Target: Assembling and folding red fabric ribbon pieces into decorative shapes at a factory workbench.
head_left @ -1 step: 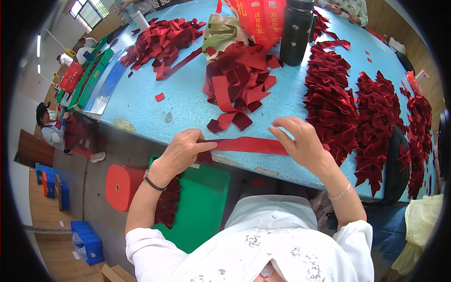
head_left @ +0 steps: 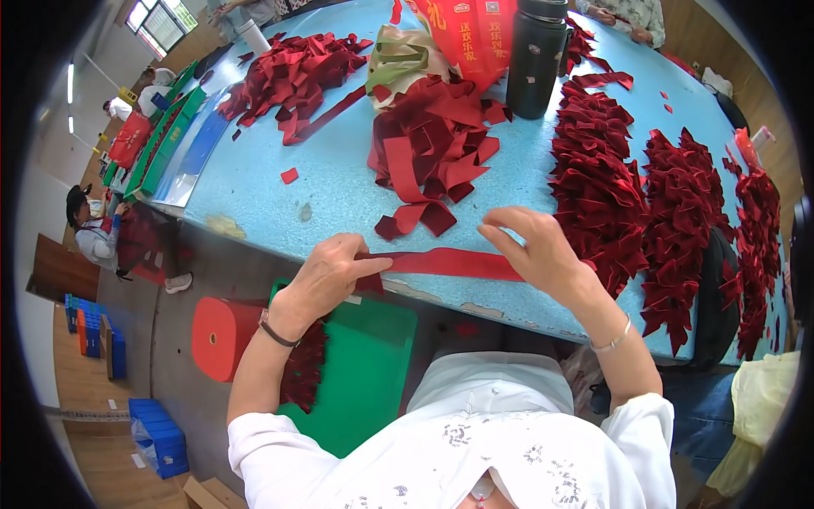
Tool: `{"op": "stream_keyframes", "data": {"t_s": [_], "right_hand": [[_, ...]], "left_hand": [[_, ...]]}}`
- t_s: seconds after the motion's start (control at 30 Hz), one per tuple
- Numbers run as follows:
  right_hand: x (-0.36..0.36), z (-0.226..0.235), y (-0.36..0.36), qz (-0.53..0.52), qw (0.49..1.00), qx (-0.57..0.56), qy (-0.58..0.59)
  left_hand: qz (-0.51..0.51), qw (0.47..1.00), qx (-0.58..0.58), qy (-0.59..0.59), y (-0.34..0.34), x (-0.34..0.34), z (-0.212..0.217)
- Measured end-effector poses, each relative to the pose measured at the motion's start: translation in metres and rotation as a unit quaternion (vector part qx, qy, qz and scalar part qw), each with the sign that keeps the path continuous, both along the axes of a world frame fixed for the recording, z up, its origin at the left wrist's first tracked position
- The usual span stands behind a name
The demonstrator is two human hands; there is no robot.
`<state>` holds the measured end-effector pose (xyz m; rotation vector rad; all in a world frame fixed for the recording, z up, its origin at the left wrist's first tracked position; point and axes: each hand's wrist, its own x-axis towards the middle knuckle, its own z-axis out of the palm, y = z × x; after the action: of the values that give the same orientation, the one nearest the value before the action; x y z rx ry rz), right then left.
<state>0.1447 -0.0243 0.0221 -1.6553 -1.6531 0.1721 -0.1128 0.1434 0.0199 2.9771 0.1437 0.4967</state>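
Observation:
A flat red ribbon strip [head_left: 449,262] lies along the near edge of the light blue table, stretched between my hands. My left hand [head_left: 326,271] is closed on its left end, forefinger pointing along the strip; a short darker piece hangs below these fingers. My right hand [head_left: 543,254] is over the strip's right part, thumb and forefinger apart with nothing between them. Its palm side and the covered ribbon are hidden. Just beyond the strip is a loose heap of red ribbon pieces [head_left: 432,140]. Beside my right hand runs a long row of folded dark red ribbon pieces [head_left: 598,178].
A black bottle [head_left: 532,64] stands near a red bag [head_left: 471,38]. Further folded rows [head_left: 678,220] lie at right, another ribbon heap [head_left: 297,72] at far left. Below the table edge are a green tray [head_left: 365,356] and a red stool [head_left: 222,339]. Other people are around the table.

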Motion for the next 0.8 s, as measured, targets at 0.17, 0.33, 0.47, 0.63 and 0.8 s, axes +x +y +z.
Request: {"op": "stream_keyframes", "data": {"t_s": [0.17, 0.33, 0.47, 0.63, 0.8], "right_hand": [[-0.011, -0.012, 0.047, 0.140, 0.970, -0.079, 0.184], [-0.027, -0.012, 0.068, 0.259, 0.935, -0.101, 0.222], [-0.037, -0.009, 0.072, 0.319, 0.890, -0.176, 0.275], [-0.035, -0.011, 0.059, 0.310, 0.872, -0.230, 0.300], [-0.031, -0.006, 0.044, 0.274, 0.874, -0.249, 0.316]], "left_hand": [[-0.006, 1.000, 0.006, -0.009, -0.015, -0.005, 0.024], [-0.025, 0.999, 0.016, -0.036, -0.023, -0.010, 0.040], [-0.030, 0.998, -0.017, -0.045, -0.022, -0.013, 0.041], [0.024, 0.983, -0.181, -0.029, -0.027, -0.010, 0.040], [0.096, 0.881, -0.462, -0.007, -0.035, -0.005, 0.033]]}}
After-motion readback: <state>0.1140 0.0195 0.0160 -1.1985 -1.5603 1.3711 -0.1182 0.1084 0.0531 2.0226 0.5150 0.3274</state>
